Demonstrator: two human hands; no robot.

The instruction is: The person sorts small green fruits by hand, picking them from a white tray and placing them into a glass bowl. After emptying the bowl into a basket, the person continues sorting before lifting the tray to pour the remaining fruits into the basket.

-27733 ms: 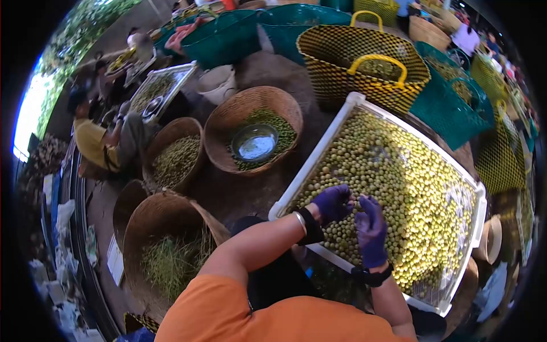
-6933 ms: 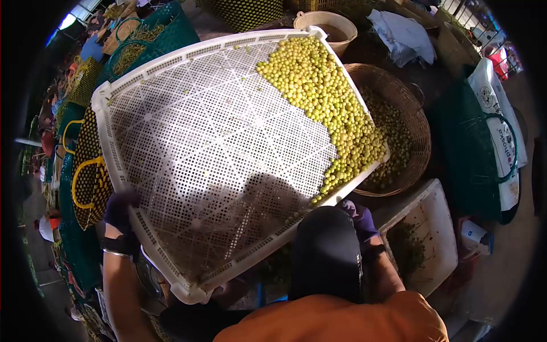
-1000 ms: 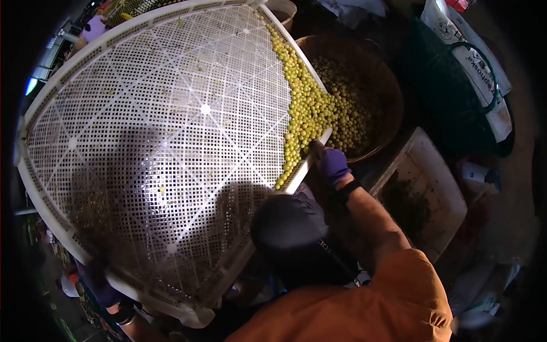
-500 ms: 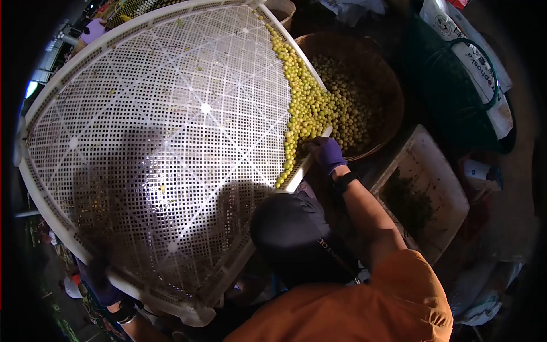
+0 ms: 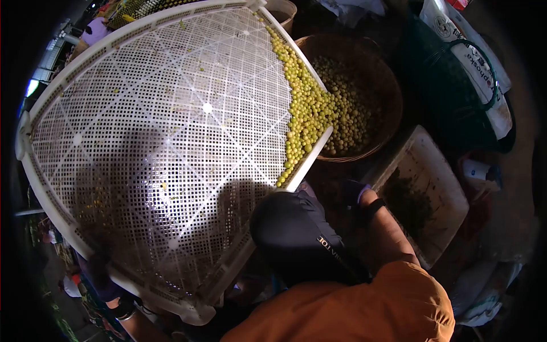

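Note:
A big white perforated tray (image 5: 159, 131) is tilted up in front of me and fills the left and middle of the view. Small yellow-green fruits (image 5: 305, 114) lie banked along its right rim, above a woven basket (image 5: 387, 108) that holds more of the same fruits. My left hand (image 5: 97, 273), in a purple glove, grips the tray's lower left edge and shows partly through the holes. My right hand (image 5: 354, 192), also gloved, hangs below the tray's right rim, apart from it and in shadow beside my dark-trousered knee (image 5: 296, 233).
A white rectangular tub (image 5: 450, 188) with green scraps stands right of my knee. A dark green mesh basket (image 5: 450, 85) and a white printed sack (image 5: 476, 54) are at the upper right. A pale bucket (image 5: 283, 8) stands behind the tray's top corner.
My right hand has come off the tray's right rim and dropped down toward my knee. The tray stays tilted, with the fruits still banked on its right edge.

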